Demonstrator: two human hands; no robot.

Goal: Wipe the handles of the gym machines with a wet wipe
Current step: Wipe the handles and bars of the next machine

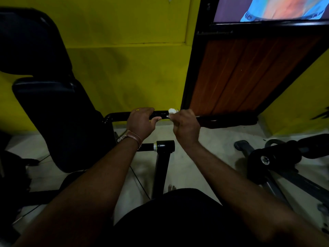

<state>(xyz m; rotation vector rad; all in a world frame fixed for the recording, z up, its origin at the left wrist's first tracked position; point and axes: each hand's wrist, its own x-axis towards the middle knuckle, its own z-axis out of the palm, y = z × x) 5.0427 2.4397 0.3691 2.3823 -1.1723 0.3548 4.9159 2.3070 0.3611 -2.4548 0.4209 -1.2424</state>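
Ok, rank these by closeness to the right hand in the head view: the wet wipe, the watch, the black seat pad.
From the right hand:
1. Wet wipe, gripped at its fingers.
2. Watch, on the left wrist.
3. Black seat pad, far left.

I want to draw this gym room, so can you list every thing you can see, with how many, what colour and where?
handle bar: one, black, centre, in front of the wall
wet wipe: one, white, bunched on the bar
seat pads: two, black, left
wall: one, yellow, behind
wood panel: one, brown, black frame, right
upright post: one, black, below the bar
other machine: one, black, lower right
floor: pale
watch: one, brown strap, left wrist
left hand: grips the bar
right hand: holds the wipe
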